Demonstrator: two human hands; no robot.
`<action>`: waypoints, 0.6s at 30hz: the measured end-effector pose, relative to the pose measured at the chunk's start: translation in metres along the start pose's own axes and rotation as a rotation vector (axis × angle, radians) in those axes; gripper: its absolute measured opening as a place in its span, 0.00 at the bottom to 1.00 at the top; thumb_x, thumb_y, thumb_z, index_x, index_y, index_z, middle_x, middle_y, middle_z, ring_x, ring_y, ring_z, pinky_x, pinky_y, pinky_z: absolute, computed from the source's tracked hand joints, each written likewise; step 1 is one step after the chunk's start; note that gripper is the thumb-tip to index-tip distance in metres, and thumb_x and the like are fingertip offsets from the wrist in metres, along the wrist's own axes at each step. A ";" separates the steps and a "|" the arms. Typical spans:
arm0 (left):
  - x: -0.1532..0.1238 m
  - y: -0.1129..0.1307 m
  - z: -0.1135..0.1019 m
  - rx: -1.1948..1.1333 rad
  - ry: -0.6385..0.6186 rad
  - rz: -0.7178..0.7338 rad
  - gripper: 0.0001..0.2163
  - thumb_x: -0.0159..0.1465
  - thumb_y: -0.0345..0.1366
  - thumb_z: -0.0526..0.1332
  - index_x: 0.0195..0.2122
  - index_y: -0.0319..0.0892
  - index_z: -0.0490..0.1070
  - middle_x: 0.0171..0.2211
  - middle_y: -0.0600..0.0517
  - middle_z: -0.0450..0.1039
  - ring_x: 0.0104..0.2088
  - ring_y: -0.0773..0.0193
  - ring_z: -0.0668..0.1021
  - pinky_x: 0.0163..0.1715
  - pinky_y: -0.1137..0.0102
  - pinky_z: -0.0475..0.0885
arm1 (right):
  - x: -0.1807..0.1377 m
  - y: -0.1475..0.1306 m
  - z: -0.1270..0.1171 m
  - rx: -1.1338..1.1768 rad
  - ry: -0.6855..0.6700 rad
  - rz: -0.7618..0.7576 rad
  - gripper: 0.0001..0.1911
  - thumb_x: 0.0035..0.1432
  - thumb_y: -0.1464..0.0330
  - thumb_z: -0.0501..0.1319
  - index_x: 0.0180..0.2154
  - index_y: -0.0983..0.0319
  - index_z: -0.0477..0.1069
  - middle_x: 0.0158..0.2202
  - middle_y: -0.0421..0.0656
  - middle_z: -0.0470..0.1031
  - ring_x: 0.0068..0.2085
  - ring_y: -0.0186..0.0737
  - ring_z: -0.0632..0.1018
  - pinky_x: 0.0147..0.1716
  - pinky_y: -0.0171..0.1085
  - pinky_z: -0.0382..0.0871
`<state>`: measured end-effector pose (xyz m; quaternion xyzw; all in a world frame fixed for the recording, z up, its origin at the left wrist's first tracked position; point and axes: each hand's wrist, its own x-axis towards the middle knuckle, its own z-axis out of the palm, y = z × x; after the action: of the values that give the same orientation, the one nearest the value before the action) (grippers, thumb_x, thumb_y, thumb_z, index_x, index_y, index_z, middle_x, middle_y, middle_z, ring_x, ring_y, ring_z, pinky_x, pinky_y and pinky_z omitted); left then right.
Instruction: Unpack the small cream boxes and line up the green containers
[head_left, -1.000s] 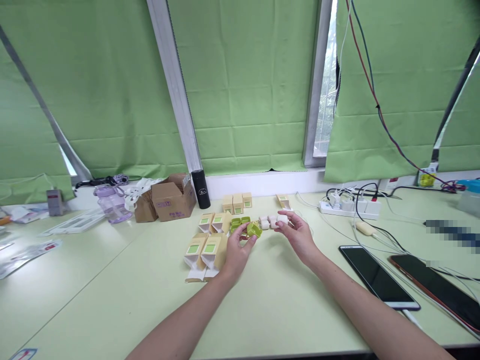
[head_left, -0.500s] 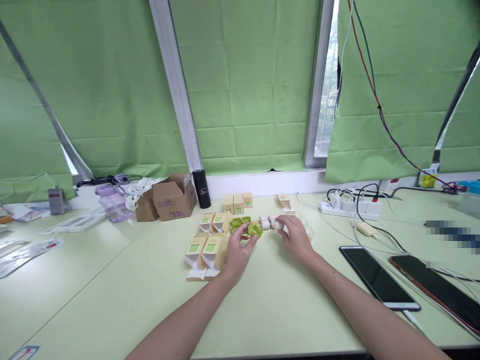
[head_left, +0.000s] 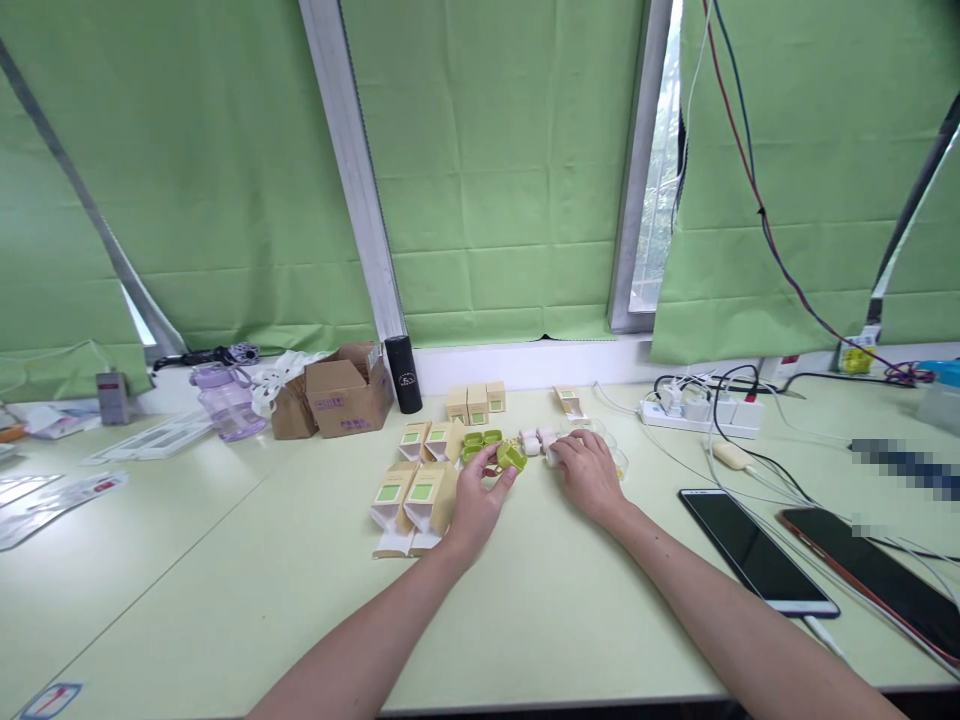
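My left hand (head_left: 472,503) pinches a small green case (head_left: 511,457) between thumb and fingertips, held just off the counter (head_left: 225,560) in front of the other green cases (head_left: 480,440), which lie loose there. My right hand (head_left: 589,477) rests palm-down just beside it, fingers curled over a white piece (head_left: 553,458) at the near end of a short row of white pieces (head_left: 530,441) — whether I have actually gripped it or only touch it I cannot tell, since my knuckles hide the fingertips. As for how far the work has come, I judge it to be early to middling: three small boxes (head_left: 475,402) stand upright and closed at the back near the window sill, which looks like finished packing, while four open cartons (head_left: 416,495) lie on their sides to the left of my left hand with their flaps out and nothing visibly in them. One more carton (head_left: 568,401) lies apart behind my right hand. So the cases and the white pieces are unpaired and out of their cartons — most of the pile seems left to do.
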<state>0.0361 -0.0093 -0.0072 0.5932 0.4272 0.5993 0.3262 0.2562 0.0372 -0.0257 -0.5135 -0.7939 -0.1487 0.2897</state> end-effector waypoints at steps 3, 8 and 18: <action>0.000 0.000 0.000 0.015 0.001 0.002 0.21 0.61 0.45 0.72 0.54 0.44 0.78 0.52 0.43 0.80 0.47 0.53 0.80 0.49 0.61 0.73 | 0.000 0.000 0.000 -0.001 -0.018 -0.005 0.18 0.59 0.80 0.61 0.47 0.58 0.78 0.48 0.46 0.82 0.56 0.52 0.70 0.56 0.46 0.57; 0.000 0.002 -0.001 0.061 -0.009 -0.001 0.22 0.62 0.45 0.71 0.55 0.43 0.77 0.52 0.42 0.80 0.48 0.52 0.80 0.51 0.59 0.73 | -0.001 -0.001 0.000 -0.006 -0.021 -0.023 0.20 0.58 0.81 0.59 0.48 0.58 0.77 0.46 0.46 0.83 0.56 0.53 0.70 0.57 0.47 0.56; 0.001 -0.002 0.001 -0.016 -0.020 -0.016 0.23 0.60 0.43 0.72 0.55 0.43 0.76 0.53 0.42 0.79 0.50 0.50 0.80 0.51 0.58 0.73 | 0.000 0.002 -0.001 -0.074 0.007 0.001 0.15 0.63 0.77 0.59 0.49 0.59 0.77 0.51 0.49 0.80 0.57 0.55 0.69 0.54 0.48 0.58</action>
<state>0.0364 -0.0072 -0.0081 0.5930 0.4237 0.5944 0.3399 0.2581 0.0375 -0.0256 -0.5240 -0.7865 -0.1796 0.2731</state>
